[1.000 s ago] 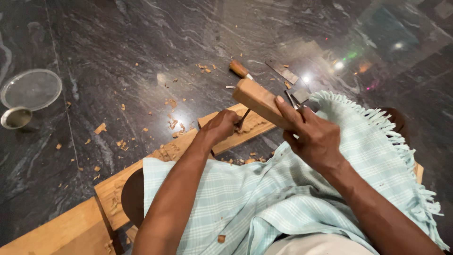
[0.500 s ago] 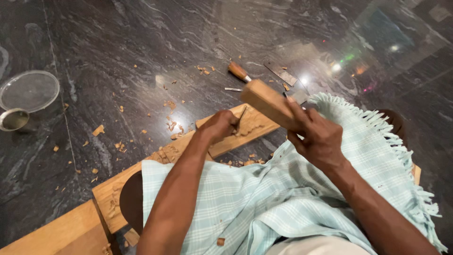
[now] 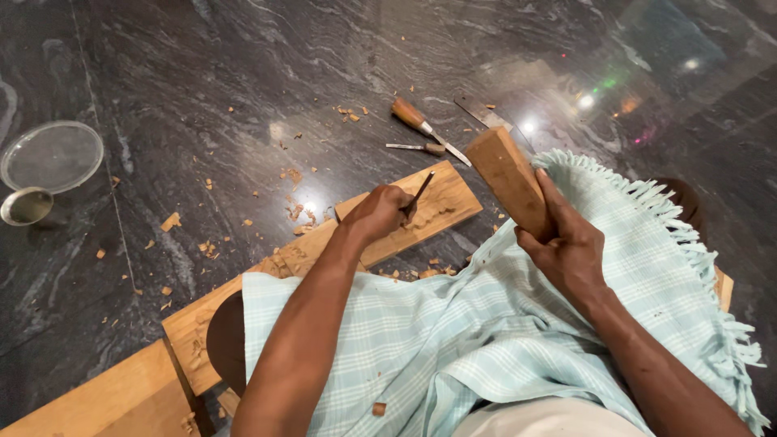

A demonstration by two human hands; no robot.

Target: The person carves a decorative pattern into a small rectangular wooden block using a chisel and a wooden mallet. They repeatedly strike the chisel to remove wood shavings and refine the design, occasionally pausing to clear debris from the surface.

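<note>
The left hand (image 3: 380, 212) was clenched round a slim metal chisel (image 3: 421, 191), its grip low on the shaft so that the blade met the carved end of the wooden plank (image 3: 405, 222) at a slant. Holding it that close to the work probably kept the edge from wandering across the grain. The plank lay on the dark stone floor (image 3: 243, 81), running from the near left corner up toward the middle of the scene, and the person's lap, covered by a pale blue checked cloth (image 3: 486, 324), lay partly over it; that weight seemed to pin the board so it would not shift under blows.

The right hand (image 3: 566, 251) was closed round the lower end of a wooden mallet block (image 3: 508, 180), which stood raised and tilted above and to the right of the chisel, apart from its head. Gripping the block at its base left the broad upper part free as a striking face.

Wood chips (image 3: 293, 209) lay scattered on the floor just left of the carved end. Farther off, beyond the plank, a wooden-handled chisel (image 3: 421, 125) and a smaller tool (image 3: 417, 148) rested side by side, within reach of either hand. A flat metal blade (image 3: 483, 113) lay just to their right. Well apart at the far left sat a clear round lid (image 3: 51, 156) and a small metal cup (image 3: 27, 205), clear of the chips.
</note>
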